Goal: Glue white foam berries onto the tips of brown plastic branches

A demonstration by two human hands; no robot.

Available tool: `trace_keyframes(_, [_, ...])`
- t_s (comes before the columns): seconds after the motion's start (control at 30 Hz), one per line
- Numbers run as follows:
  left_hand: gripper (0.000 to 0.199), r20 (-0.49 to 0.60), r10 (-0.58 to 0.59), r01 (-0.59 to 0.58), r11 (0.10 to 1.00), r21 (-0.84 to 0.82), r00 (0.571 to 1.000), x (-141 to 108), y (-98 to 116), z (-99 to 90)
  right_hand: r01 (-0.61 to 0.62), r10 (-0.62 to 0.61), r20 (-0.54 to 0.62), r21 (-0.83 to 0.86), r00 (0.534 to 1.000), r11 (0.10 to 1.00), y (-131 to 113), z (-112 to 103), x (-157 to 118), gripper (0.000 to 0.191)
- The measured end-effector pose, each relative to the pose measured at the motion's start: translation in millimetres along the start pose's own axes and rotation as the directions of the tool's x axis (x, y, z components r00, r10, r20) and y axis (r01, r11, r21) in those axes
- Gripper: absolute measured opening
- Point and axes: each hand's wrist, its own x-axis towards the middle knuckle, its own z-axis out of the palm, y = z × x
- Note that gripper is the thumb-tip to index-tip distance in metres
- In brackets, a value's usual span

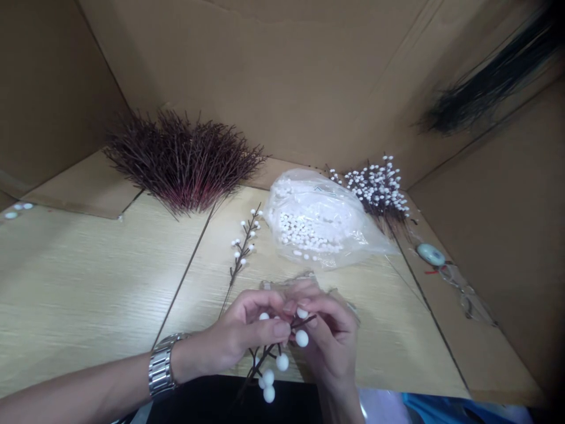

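Between my two hands is a dark brown artificial berry branch (266, 355) with white balls on its short twigs, tilted with its tip up to the right. My left hand (247, 327) pinches the stem near the upper end, thumb on top. My right hand (331, 338) is closed at the tip, its fingers round a white ball (302, 312). Another white ball (302, 338) sits just below those fingers. Beyond my left hand a second berry branch (243, 247) lies on the table. A clear plastic bag (326, 218) of loose white balls lies past my hands.
A large bundle of bare brown twigs (185, 162) stands at the back left. Finished-looking white-berry branches (375, 185) lie behind the bag. Eyeglasses (468, 294) and a pale oval object (431, 255) rest at right. Cardboard walls (282, 76) enclose the wooden table (97, 277).
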Motion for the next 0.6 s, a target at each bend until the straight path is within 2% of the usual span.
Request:
trace_keyframes(0.37, [0.016,0.055,0.030,-0.030,1.000,0.003,0.998,-0.9,2.0,0.5,-0.010,0.011,-0.054,0.007,0.999,1.000,4.7,1.5,-3.1,0.016])
trace_keyframes(0.6, [0.016,0.043,-0.007,0.009,0.999,-0.044,0.999,-0.5,2.1,0.7,-0.055,0.057,-0.091,0.029,0.994,0.998,8.1,1.7,-4.7,0.014])
